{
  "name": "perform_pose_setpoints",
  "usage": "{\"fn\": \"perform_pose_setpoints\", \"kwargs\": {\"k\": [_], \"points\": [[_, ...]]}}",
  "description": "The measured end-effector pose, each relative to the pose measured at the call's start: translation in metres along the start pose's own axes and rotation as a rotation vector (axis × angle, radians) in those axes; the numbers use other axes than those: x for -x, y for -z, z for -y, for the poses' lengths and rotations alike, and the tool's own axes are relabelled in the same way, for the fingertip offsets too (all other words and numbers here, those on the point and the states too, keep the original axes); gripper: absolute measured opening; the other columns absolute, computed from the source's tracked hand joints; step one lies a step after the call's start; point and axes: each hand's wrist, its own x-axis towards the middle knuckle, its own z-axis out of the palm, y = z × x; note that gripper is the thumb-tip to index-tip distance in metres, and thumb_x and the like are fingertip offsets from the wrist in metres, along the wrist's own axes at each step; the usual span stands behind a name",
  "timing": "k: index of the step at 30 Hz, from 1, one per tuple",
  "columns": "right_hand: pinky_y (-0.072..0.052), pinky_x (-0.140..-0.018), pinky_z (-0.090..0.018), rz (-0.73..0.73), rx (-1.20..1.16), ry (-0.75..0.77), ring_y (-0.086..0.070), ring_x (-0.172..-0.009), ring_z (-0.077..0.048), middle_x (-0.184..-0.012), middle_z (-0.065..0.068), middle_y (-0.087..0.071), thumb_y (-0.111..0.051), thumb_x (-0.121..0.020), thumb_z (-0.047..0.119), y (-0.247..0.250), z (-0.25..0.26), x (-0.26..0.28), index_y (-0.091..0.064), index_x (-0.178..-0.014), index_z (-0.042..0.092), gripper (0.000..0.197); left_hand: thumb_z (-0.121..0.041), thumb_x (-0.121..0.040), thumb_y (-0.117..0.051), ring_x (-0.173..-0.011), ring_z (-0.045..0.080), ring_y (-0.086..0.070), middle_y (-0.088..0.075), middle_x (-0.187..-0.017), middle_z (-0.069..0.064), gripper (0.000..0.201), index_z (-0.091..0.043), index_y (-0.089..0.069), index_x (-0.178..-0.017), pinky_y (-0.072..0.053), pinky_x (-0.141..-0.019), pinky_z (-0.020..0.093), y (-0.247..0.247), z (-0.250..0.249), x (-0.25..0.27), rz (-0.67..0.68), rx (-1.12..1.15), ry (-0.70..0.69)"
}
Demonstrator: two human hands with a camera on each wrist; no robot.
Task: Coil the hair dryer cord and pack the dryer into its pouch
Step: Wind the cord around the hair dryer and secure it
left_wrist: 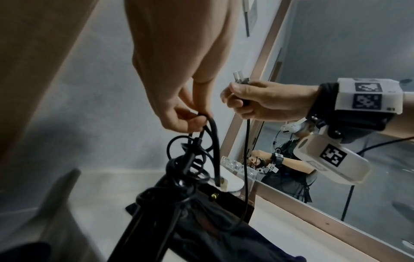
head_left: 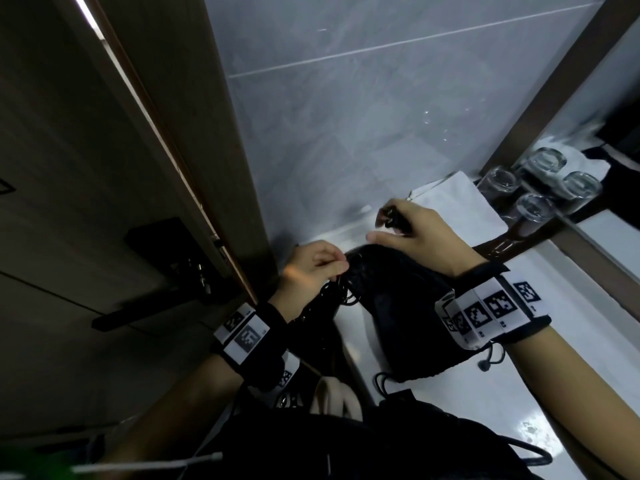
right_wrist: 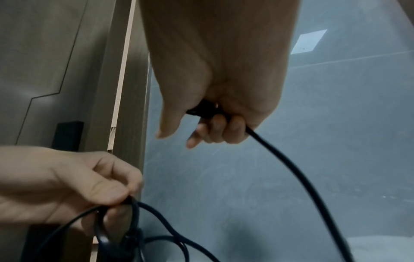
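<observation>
My left hand (head_left: 313,268) (left_wrist: 186,113) (right_wrist: 107,187) pinches a bundle of black cord loops (left_wrist: 190,159) (head_left: 341,294) above the black hair dryer handle (left_wrist: 143,226). My right hand (head_left: 403,225) (left_wrist: 244,101) (right_wrist: 212,127) grips the plug (left_wrist: 240,78), prongs pointing up, a little to the right of the left hand. From the plug the cord (right_wrist: 302,182) (left_wrist: 246,159) hangs down in a slack arc toward the dark fabric pouch (head_left: 412,317) (left_wrist: 212,235), which lies on the white counter (head_left: 540,386) under my hands. The dryer's body is mostly hidden.
Several upturned glasses (head_left: 533,207) stand at the counter's far right by a mirror (left_wrist: 336,53). A folded white towel (head_left: 460,199) lies behind my right hand. A wooden door frame (head_left: 194,143) runs close on the left. The pouch's drawstring (head_left: 491,358) trails toward me.
</observation>
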Motion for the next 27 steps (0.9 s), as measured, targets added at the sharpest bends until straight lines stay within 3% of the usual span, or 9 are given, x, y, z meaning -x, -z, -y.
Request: {"fn": "perform_pose_setpoints", "kwargs": {"k": [3, 6, 8, 11, 14, 18, 21, 23, 27], "points": [[-0.040, -0.067, -0.008, 0.129, 0.000, -0.092, -0.058, -0.073, -0.006, -0.076, 0.008, -0.062, -0.075, -0.077, 0.033, -0.009, -0.006, 0.005, -0.062, -0.087, 0.016, 0.024, 0.011, -0.078, -0.063, -0.058, 0.001, -0.058, -0.063, -0.071, 0.004, 0.019, -0.008, -0.062, -0.077, -0.045, -0.058, 0.012, 0.001, 0.004, 0.007, -0.028, 0.025, 0.006], [-0.038, -0.066, -0.004, 0.164, -0.013, -0.106, -0.058, -0.071, -0.003, -0.082, 0.000, -0.068, -0.074, -0.077, 0.034, -0.016, -0.007, 0.009, -0.065, -0.092, 0.014, 0.026, 0.014, -0.080, -0.059, -0.060, -0.002, -0.060, -0.064, -0.071, 0.000, 0.019, -0.005, -0.061, -0.081, -0.045, -0.059, 0.010, 0.003, -0.006, 0.004, -0.031, 0.052, -0.037], [-0.039, -0.071, -0.004, 0.171, -0.043, -0.092, -0.060, -0.080, -0.001, -0.087, 0.002, -0.071, -0.074, -0.076, 0.037, -0.017, -0.005, 0.010, -0.068, -0.095, 0.018, 0.027, 0.015, -0.081, -0.057, -0.062, -0.003, -0.061, -0.067, -0.065, -0.008, 0.023, -0.008, -0.061, -0.078, -0.046, -0.062, 0.009, 0.006, -0.017, 0.003, -0.009, 0.074, -0.078], [-0.047, -0.086, -0.022, 0.153, -0.181, -0.081, -0.066, -0.091, -0.013, -0.093, -0.001, -0.073, -0.076, -0.074, 0.034, -0.016, 0.004, 0.009, -0.070, -0.097, 0.017, 0.029, 0.014, -0.082, -0.055, -0.061, 0.000, -0.060, -0.067, -0.061, -0.010, 0.029, -0.014, -0.063, -0.077, -0.046, -0.062, 0.010, 0.011, -0.036, 0.003, 0.027, 0.093, -0.146], [-0.051, -0.086, -0.035, 0.042, -0.390, -0.015, -0.068, -0.084, -0.023, -0.091, -0.012, -0.072, -0.076, -0.071, 0.027, -0.009, 0.024, 0.009, -0.069, -0.091, 0.009, 0.028, 0.012, -0.083, -0.054, -0.060, 0.003, -0.060, -0.066, -0.060, -0.007, 0.028, -0.014, -0.063, -0.077, -0.047, -0.062, 0.011, 0.016, -0.062, 0.001, 0.047, 0.205, -0.178], [-0.050, -0.068, -0.015, -0.169, -0.549, 0.085, -0.064, -0.067, -0.005, -0.073, 0.002, -0.070, -0.078, -0.073, 0.013, 0.010, 0.049, 0.010, -0.068, -0.079, 0.010, 0.012, 0.002, -0.079, -0.053, -0.063, 0.007, -0.060, -0.065, -0.064, -0.004, 0.014, -0.009, -0.061, -0.082, -0.049, -0.065, 0.014, 0.014, -0.097, -0.004, 0.191, 0.380, -0.236], [-0.043, -0.055, -0.013, -0.284, -0.466, 0.114, -0.056, -0.054, 0.000, -0.063, 0.004, -0.066, -0.079, -0.074, 0.015, 0.027, 0.060, 0.011, -0.066, -0.073, 0.010, 0.014, -0.002, -0.082, -0.052, -0.064, 0.010, -0.059, -0.063, -0.063, -0.002, 0.009, -0.007, -0.058, -0.087, -0.050, -0.065, 0.016, 0.006, -0.109, -0.012, 0.249, 0.451, -0.232], [-0.039, -0.053, -0.014, -0.348, -0.265, 0.109, -0.051, -0.051, -0.001, -0.061, 0.003, -0.063, -0.078, -0.074, 0.021, 0.033, 0.060, 0.012, -0.065, -0.071, 0.013, 0.016, 0.000, -0.086, -0.051, -0.063, 0.009, -0.059, -0.063, -0.062, -0.002, 0.011, -0.006, -0.059, -0.089, -0.048, -0.059, 0.015, -0.001, -0.108, -0.019, 0.245, 0.457, -0.198], [-0.048, -0.060, -0.036, -0.400, -0.020, 0.001, -0.057, -0.057, -0.015, -0.059, -0.001, -0.062, -0.070, -0.068, 0.043, 0.027, 0.051, 0.017, -0.062, -0.070, 0.014, 0.030, 0.007, -0.088, -0.050, -0.059, 0.010, -0.061, -0.067, -0.063, 0.002, 0.015, -0.004, -0.061, -0.086, -0.047, -0.056, 0.015, -0.017, -0.089, -0.025, 0.188, 0.444, -0.140]]}}
